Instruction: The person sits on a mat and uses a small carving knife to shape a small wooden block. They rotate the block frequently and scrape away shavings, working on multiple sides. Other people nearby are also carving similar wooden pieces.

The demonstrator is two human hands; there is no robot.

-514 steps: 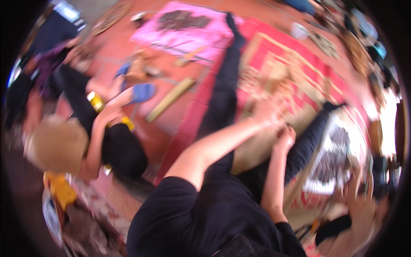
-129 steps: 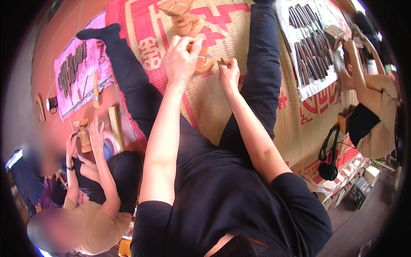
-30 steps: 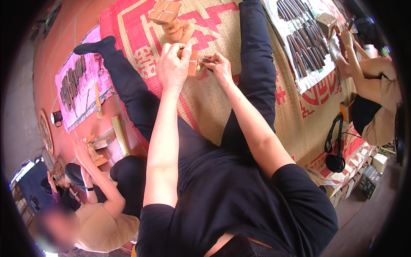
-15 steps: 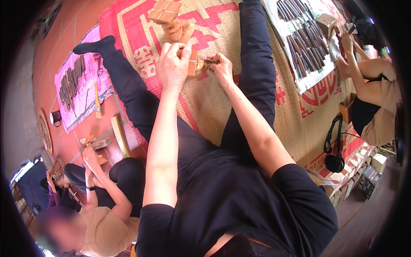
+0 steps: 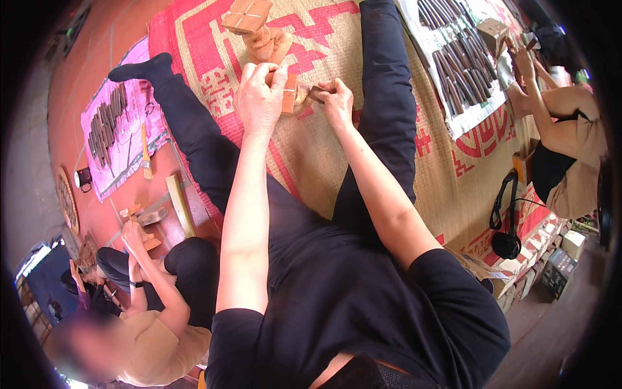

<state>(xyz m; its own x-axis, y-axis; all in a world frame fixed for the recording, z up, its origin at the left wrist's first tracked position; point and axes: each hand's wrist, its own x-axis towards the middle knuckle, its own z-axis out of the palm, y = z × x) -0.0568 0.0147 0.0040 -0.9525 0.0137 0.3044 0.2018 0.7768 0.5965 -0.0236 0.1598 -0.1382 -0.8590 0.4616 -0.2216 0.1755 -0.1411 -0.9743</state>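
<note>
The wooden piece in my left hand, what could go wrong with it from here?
If the small dark tool in your right hand slipped beside the wooden piece, it might nick your left hand, close by. Your left hand could also bump the carved wood just beyond it on the patterned mat.

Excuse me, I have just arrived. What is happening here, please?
A person sits on a patterned mat. The left hand holds a wooden block; the right hand grips a small dark object close beside it. More carved wood shows just beyond the left hand. Dark tools lie in rows on a white cloth to the right.
</note>
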